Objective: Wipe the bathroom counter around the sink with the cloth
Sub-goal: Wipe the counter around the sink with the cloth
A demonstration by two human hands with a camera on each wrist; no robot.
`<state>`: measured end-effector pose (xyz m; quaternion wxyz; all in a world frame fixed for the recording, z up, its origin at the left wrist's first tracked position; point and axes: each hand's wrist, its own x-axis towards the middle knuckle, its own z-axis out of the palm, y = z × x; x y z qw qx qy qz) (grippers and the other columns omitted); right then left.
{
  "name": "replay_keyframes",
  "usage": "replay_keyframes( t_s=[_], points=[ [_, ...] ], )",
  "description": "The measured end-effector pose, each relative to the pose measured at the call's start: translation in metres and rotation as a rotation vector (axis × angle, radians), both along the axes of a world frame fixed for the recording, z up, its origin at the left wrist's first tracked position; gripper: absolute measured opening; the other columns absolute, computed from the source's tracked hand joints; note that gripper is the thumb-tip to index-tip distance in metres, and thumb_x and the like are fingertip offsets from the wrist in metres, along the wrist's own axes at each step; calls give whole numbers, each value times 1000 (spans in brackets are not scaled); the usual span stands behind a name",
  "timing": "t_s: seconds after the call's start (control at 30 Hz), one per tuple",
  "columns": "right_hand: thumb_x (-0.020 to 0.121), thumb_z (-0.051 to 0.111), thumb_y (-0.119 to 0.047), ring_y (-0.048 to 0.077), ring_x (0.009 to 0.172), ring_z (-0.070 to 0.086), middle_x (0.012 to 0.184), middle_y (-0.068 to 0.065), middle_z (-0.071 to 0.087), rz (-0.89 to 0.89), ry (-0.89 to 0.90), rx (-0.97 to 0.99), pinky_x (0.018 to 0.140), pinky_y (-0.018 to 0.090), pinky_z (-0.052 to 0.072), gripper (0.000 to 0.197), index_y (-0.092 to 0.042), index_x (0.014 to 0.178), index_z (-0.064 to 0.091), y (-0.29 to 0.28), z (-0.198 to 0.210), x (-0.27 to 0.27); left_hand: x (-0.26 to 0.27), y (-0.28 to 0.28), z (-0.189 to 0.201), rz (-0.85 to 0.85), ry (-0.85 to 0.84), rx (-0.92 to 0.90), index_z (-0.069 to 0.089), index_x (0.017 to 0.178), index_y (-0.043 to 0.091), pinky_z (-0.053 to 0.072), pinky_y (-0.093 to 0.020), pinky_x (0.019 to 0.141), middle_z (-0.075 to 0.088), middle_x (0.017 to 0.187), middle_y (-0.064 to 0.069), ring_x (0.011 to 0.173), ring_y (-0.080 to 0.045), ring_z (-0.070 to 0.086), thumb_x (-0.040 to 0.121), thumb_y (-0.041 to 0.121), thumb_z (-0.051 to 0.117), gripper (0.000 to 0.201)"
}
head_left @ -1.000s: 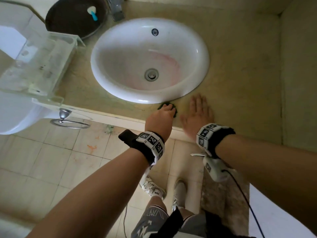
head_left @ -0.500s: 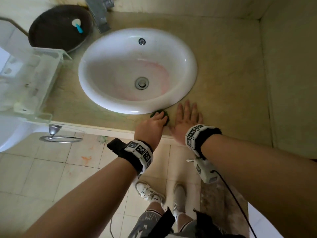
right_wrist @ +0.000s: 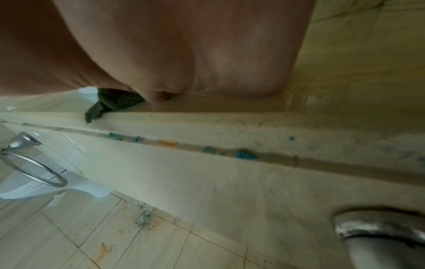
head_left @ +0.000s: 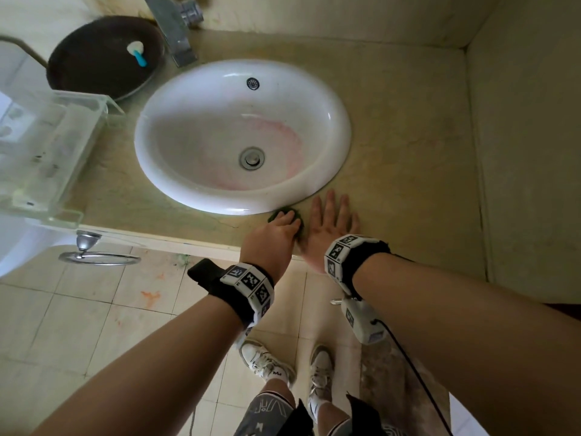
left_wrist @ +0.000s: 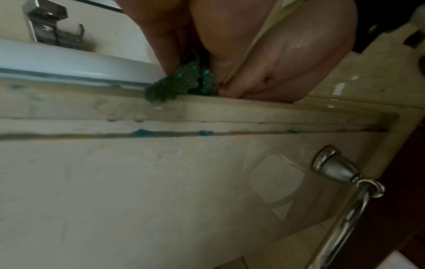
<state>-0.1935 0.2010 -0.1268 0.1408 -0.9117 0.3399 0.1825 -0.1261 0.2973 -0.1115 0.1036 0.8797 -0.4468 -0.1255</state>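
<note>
A small dark green cloth [head_left: 287, 214] lies bunched on the beige counter [head_left: 405, 146], right at the front rim of the white oval sink [head_left: 339, 133]. My left hand [head_left: 276, 234] grips the cloth [left_wrist: 181, 85] with curled fingers and presses it onto the counter's front strip. My right hand [head_left: 330, 221] lies flat beside it on the right, palm down, fingers straight and pointing to the sink. In the right wrist view a corner of the cloth [right_wrist: 108, 104] hangs over the counter edge.
A dark round pan [head_left: 103, 58] with a small blue-handled item sits at the back left, by the metal faucet [head_left: 176, 29]. A clear plastic box [head_left: 47, 146] stands on the left. A chrome towel ring [head_left: 94, 254] hangs under the counter edge. A wall [head_left: 528, 146] bounds the right.
Both hands stay side by side at the sink's front rim, the left one holding the cloth. The head camera has tilted, so the whole scene sits lower and further right in the picture.
</note>
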Motion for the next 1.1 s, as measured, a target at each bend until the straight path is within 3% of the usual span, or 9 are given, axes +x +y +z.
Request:
replay_keyframes(
  t_s=[0.07, 0.2, 0.43, 0.57, 0.67, 0.8, 0.93, 1.0, 1.1],
  points=[
    [94, 24, -46, 37, 142, -21, 155, 11, -24, -15, -19, 7, 114, 53, -5, 73, -16, 150, -13, 2, 1, 0, -5, -6, -1, 7, 6, 33, 53, 134, 24, 44, -33, 99, 42, 148, 7, 138, -15, 37, 98, 16, 43, 38],
    [94, 25, -49, 36, 142, -21, 156, 10, -24, -14, -19, 5, 114, 53, -6, 75, -17, 150, -13, 2, 0, 1, -2, -6, -4, 2, -2, 54, 48, 137, 27, 42, -31, 100, 37, 150, 9, 139, -12, 35, 99, 17, 40, 41],
    [94, 30, -46, 35, 140, -27, 153, 9, -31, 16, 92, 30, 114, 51, -8, 79, -17, 148, -20, -5, 5, 2, 11, 25, -11, 120, 10, -59, 65, 121, 20, 54, -37, 85, 56, 135, 1, 125, -19, 54, 93, 15, 54, 30],
    [94, 28, -48, 34, 140, -27, 152, 8, -33, 19, 133, 59, 115, 50, -8, 79, -18, 147, -23, -8, 9, 3, 25, 45, -6, 196, 29, 1, 58, 129, 26, 47, -34, 97, 47, 143, 8, 133, -12, 44, 97, 20, 46, 35],
    [94, 26, -47, 34, 141, -26, 153, 8, -32, 15, 114, 62, 115, 50, -7, 77, -18, 147, -22, -8, 7, 3, 35, 58, -2, 236, 15, 43, 53, 133, 30, 45, -32, 99, 41, 147, 11, 135, -8, 40, 98, 21, 42, 37],
    [94, 29, -50, 34, 142, -23, 155, 8, -28, 7, 109, 36, 115, 50, -6, 80, -18, 148, -21, -5, 4, 3, 50, 77, -5, 350, 3, 11, 57, 129, 24, 49, -39, 95, 46, 145, 7, 129, -16, 49, 93, 14, 48, 39],
    [92, 35, -46, 33, 145, -6, 159, 11, -9, -33, -39, -70, 117, 48, 6, 79, -13, 152, -5, 16, 6, 0, 40, 75, -6, 297, 0, -41, 57, 128, 16, 52, -38, 91, 50, 141, 0, 123, -23, 53, 91, 10, 49, 38],
    [91, 39, -47, 32, 146, -6, 159, 11, -9, -37, -32, -18, 117, 46, 5, 83, -10, 151, -6, 41, 8, 11, 39, 76, -4, 264, 26, -75, 57, 128, 16, 53, -37, 88, 51, 139, 1, 116, -25, 57, 88, 4, 50, 42],
    [86, 53, -48, 35, 145, -4, 158, 18, -5, -190, -113, 14, 117, 48, 6, 96, 0, 149, -2, 75, 6, 41, 47, 84, 9, 265, 95, -184, 65, 119, 17, 53, -37, 82, 59, 131, 3, 103, -27, 63, 86, 4, 50, 39]
  ],
)
